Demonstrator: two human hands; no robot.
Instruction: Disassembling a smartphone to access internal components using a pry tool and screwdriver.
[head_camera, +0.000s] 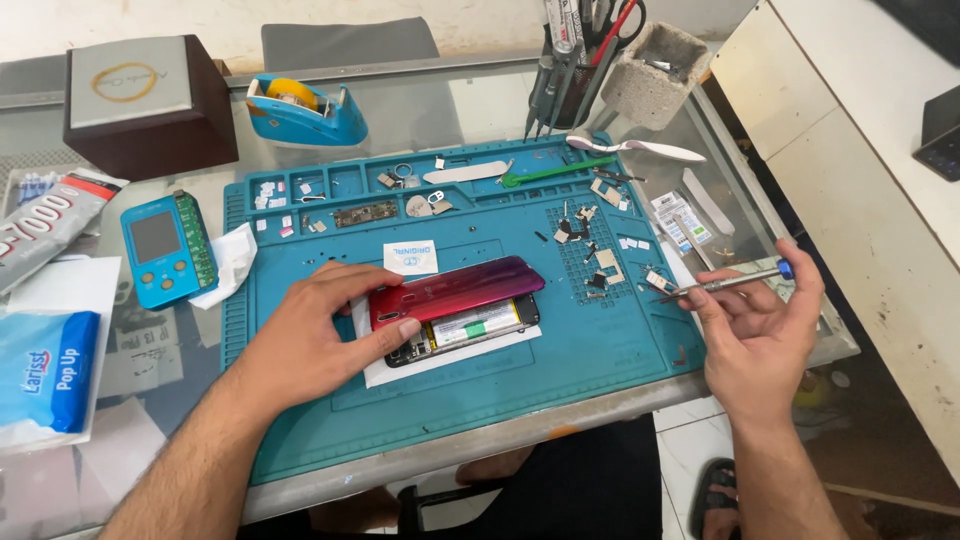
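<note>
— What are we working on here?
— We have a glass-topped table (420, 110) carrying a teal repair mat (560, 350), a blue tape dispenser (305, 110) and a dark brown box (145, 100).
— And at our left?
— A blue tissue pack (45, 375), a small blue device (165, 250), perhaps a tester.

A glass-topped table (450, 100) with a pale metal rim fills most of the view, and a grey chair back (345, 45) stands just behind it. A white cabinet (860, 170) stands at the right. Below, the floor (690, 450) is pale tile. Light is even and soft.
</note>
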